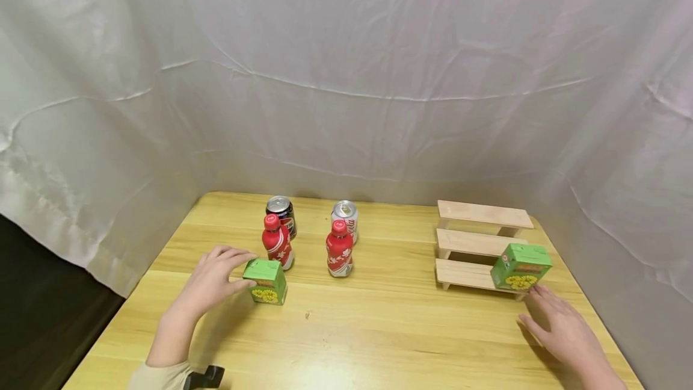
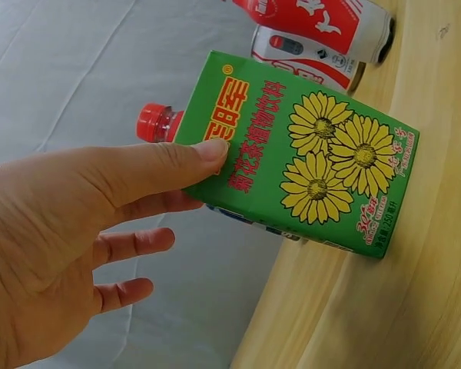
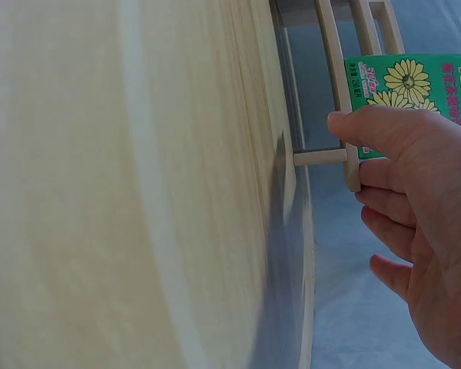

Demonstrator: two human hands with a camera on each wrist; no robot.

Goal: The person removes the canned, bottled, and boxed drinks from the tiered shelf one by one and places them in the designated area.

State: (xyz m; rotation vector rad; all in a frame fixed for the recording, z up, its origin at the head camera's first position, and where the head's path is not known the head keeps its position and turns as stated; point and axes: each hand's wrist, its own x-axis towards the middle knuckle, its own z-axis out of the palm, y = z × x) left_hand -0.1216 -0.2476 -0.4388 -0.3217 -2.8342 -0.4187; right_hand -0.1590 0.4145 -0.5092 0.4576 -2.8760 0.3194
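A green drink carton with yellow flowers [image 1: 265, 284] stands on the table, and my left hand [image 1: 211, 281] pinches it. In the left wrist view the thumb lies across the front of this carton [image 2: 315, 161], one finger goes behind it, and other fingers stick out free. A second green carton [image 1: 521, 266] stands on the right end of the lowest step of a wooden three-step rack [image 1: 465, 274]. My right hand [image 1: 563, 324] is just in front of that carton's lower right corner, thumb apart from the fingers. In the right wrist view its fingertips are beside the carton [image 3: 403, 77]; contact is unclear.
Two red bottles stand mid-table, one [image 1: 278, 244] right behind the left carton, the other [image 1: 340, 250] farther right. Behind them are a black can [image 1: 281, 212] and a silver-white can [image 1: 345, 214]. Pale cloth [image 1: 379, 107] hangs around the wooden table [image 1: 379, 330].
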